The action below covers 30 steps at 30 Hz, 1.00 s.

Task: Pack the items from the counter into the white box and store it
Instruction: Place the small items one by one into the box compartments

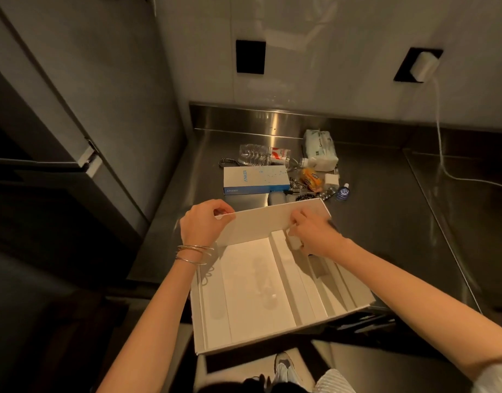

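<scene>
The white box (252, 282) looks almost empty. Both the left hand (204, 222) and the right hand (312, 234) grip its far wall. Behind the box, the Anker carton (255, 181), tissue pack (320, 150) and small items are not yet packed.

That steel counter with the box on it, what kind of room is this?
Probably a home kitchen or pantry corner: a stainless steel counter with a raised backsplash, a tall grey fridge-like cabinet, and wall sockets.
</scene>
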Each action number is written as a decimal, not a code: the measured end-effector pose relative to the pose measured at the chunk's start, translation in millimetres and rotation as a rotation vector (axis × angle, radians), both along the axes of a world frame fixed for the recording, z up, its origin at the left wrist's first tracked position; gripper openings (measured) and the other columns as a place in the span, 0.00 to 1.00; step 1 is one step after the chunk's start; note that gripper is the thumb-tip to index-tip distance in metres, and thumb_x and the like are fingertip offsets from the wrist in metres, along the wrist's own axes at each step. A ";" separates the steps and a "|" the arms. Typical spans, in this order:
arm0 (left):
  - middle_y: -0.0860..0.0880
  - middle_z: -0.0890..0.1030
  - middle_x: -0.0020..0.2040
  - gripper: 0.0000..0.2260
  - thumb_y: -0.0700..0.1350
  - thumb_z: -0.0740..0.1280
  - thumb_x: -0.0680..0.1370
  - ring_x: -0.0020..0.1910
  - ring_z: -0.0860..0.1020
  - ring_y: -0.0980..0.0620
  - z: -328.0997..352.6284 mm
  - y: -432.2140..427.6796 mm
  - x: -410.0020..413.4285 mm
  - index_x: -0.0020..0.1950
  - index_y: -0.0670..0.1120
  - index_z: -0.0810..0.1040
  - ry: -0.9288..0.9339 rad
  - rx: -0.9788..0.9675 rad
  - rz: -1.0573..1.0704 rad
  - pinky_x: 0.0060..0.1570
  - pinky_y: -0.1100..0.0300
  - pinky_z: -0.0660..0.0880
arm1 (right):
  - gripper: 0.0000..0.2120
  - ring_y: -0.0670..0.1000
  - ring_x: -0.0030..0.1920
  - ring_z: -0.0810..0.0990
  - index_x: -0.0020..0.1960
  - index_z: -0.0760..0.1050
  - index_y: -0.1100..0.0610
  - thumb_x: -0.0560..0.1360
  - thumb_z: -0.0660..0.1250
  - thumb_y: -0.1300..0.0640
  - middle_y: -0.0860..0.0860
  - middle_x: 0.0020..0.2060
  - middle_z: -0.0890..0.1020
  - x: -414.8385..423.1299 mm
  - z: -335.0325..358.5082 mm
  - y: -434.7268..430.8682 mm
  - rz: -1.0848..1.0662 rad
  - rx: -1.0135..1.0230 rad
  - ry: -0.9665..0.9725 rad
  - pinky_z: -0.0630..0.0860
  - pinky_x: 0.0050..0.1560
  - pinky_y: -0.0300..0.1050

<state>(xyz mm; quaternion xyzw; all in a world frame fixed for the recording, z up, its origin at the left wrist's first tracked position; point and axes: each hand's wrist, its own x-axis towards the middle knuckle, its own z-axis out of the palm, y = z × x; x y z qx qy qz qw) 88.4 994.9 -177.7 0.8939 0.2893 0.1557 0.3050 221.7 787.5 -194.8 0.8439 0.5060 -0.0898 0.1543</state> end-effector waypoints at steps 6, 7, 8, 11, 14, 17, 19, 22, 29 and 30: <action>0.49 0.83 0.46 0.07 0.52 0.68 0.73 0.42 0.75 0.55 1.1 0.6 -1.0 0.47 0.51 0.81 -0.006 -0.008 -0.015 0.41 0.62 0.74 | 0.18 0.55 0.63 0.68 0.61 0.74 0.53 0.71 0.69 0.60 0.52 0.64 0.70 -7.5 -12.6 -4.1 -0.019 0.163 0.010 0.77 0.57 0.52; 0.49 0.83 0.46 0.07 0.52 0.68 0.73 0.42 0.75 0.55 1.0 1.0 -1.0 0.47 0.51 0.81 -0.002 -0.010 -0.018 0.40 0.63 0.73 | 0.17 0.55 0.62 0.70 0.60 0.74 0.53 0.71 0.69 0.60 0.52 0.63 0.71 -7.3 -12.3 -3.6 -0.012 0.213 -0.010 0.77 0.56 0.52; 0.49 0.83 0.46 0.07 0.52 0.68 0.73 0.42 0.75 0.55 0.4 1.6 -0.8 0.47 0.51 0.81 0.003 -0.014 -0.018 0.40 0.63 0.73 | 0.16 0.55 0.61 0.71 0.58 0.76 0.53 0.71 0.70 0.60 0.52 0.62 0.73 -8.0 -9.3 -3.2 -0.003 0.266 -0.024 0.77 0.56 0.52; 0.49 0.83 0.46 0.07 0.52 0.68 0.73 0.42 0.75 0.55 0.1 1.4 -0.3 0.47 0.51 0.81 0.015 -0.015 -0.014 0.40 0.63 0.73 | 0.14 0.55 0.53 0.78 0.48 0.81 0.55 0.63 0.77 0.61 0.53 0.52 0.80 -10.9 10.2 -5.1 0.014 0.479 -0.008 0.79 0.48 0.47; 0.49 0.83 0.46 0.07 0.52 0.68 0.73 0.42 0.75 0.55 -1.3 0.9 1.9 0.47 0.51 0.81 0.016 -0.004 0.011 0.39 0.63 0.72 | 0.12 0.53 0.49 0.80 0.48 0.81 0.57 0.66 0.75 0.60 0.53 0.48 0.82 -4.5 40.9 -19.9 -0.041 0.688 0.008 0.76 0.49 0.42; 0.49 0.83 0.45 0.06 0.51 0.68 0.73 0.42 0.74 0.55 -2.7 -0.8 3.1 0.47 0.51 0.81 0.012 0.009 0.038 0.40 0.62 0.72 | 0.08 0.49 0.52 0.77 0.50 0.80 0.58 0.72 0.69 0.61 0.52 0.50 0.80 25.2 62.9 -38.3 -0.257 0.861 0.058 0.71 0.53 0.41; 0.49 0.83 0.45 0.05 0.50 0.68 0.73 0.41 0.74 0.55 -1.9 -3.1 2.5 0.45 0.51 0.81 0.003 0.012 0.042 0.41 0.61 0.72 | 0.07 0.52 0.51 0.78 0.50 0.80 0.58 0.73 0.67 0.61 0.54 0.51 0.80 58.3 59.4 -49.9 -0.378 0.877 0.072 0.75 0.51 0.45; 0.49 0.82 0.44 0.04 0.49 0.68 0.73 0.41 0.74 0.55 -0.6 -7.5 2.7 0.45 0.50 0.81 -0.013 0.013 0.059 0.42 0.60 0.73 | 0.08 0.56 0.52 0.79 0.52 0.79 0.56 0.74 0.65 0.62 0.55 0.52 0.79 113.7 38.4 -62.5 -0.505 0.723 0.092 0.77 0.53 0.56; 0.52 0.82 0.43 0.02 0.50 0.70 0.72 0.42 0.76 0.55 2.4 -12.2 8.3 0.43 0.53 0.81 0.026 -0.027 0.105 0.44 0.58 0.77 | 0.15 0.59 0.58 0.76 0.58 0.76 0.54 0.75 0.61 0.66 0.56 0.59 0.77 191.6 -4.7 -43.1 -0.484 0.350 0.227 0.74 0.58 0.54; 0.53 0.82 0.43 0.02 0.50 0.70 0.72 0.42 0.77 0.55 2.9 -12.4 8.7 0.42 0.54 0.81 0.035 -0.029 0.116 0.45 0.57 0.77 | 0.11 0.58 0.57 0.76 0.56 0.77 0.54 0.76 0.61 0.62 0.56 0.59 0.77 198.3 -8.6 -38.8 -0.484 0.317 0.264 0.73 0.56 0.52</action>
